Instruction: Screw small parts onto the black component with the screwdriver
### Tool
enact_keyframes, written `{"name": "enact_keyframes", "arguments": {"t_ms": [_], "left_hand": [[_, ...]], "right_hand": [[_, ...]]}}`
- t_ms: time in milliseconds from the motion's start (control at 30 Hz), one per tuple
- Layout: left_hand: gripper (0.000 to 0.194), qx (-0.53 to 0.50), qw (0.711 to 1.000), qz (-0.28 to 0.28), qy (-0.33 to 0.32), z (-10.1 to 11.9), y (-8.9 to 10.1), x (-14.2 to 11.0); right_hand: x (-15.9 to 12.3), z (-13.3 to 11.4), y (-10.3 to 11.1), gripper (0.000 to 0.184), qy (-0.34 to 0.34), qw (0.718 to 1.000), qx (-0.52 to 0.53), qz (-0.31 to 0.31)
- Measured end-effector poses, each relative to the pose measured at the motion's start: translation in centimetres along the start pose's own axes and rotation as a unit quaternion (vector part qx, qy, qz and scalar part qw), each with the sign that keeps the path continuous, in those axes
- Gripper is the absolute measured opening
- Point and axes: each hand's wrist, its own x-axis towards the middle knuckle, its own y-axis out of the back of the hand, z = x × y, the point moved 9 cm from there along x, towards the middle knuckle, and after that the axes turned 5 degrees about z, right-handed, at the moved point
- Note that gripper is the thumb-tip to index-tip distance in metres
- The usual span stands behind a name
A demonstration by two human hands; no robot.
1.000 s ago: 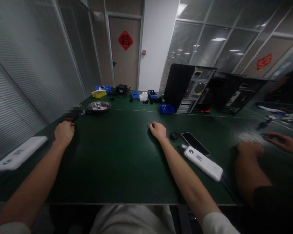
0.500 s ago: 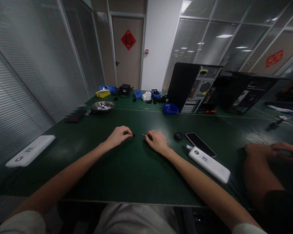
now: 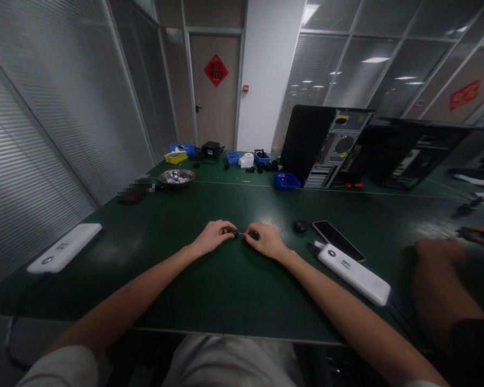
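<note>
Above the middle of the green table [image 3: 201, 301], my left hand [image 3: 213, 237] pinches a small black part [image 3: 236, 234] between thumb and fingertips. Its exact kind is too small to make out. My right hand [image 3: 269, 242] is closed around a small screwdriver [image 3: 255, 235] with a dark handle. The thin metal shaft points left, and its tip is at or very near the black part. Whether the two touch, I cannot tell. Right of my right hand lies a round black object [image 3: 300, 226].
A phone [image 3: 339, 240] and a white power bank [image 3: 354, 273] lie to the right, near another person's arm [image 3: 441, 285]. Another power bank [image 3: 64, 248] is at left. Farther back are a metal bowl [image 3: 177, 177], a blue tray [image 3: 286, 181] and a computer case [image 3: 318, 145].
My hands have come closer together, bringing the black part to the screwdriver's tip. The view has shifted slightly. At right, the other person's far hand now shows a dark object.
</note>
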Motion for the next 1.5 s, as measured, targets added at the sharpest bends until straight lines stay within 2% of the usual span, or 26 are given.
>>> {"name": "enact_keyframes", "arguments": {"t_ms": [200,467,1267,1500], "left_hand": [[0.023,-0.015,1.000,-0.002,-0.026,0.2,-0.2,-0.1],[0.020,-0.027,0.997,-0.009,-0.073,1.7,-0.3,-0.2],[0.021,0.002,0.993,-0.011,-0.119,3.2,-0.6,-0.7],[0.023,0.032,0.992,-0.021,-0.120,3.4,-1.1,-0.6]], "right_hand": [[-0.2,-0.4,-0.2,0.019,0.033,0.999,0.004,-0.003],[-0.4,-1.3,-0.6,0.019,0.075,0.997,0.006,-0.012],[-0.8,-2.3,-0.7,0.022,0.129,0.991,-0.020,-0.004],[-0.6,-2.1,-1.0,0.022,0.115,0.993,-0.030,0.001]]}}
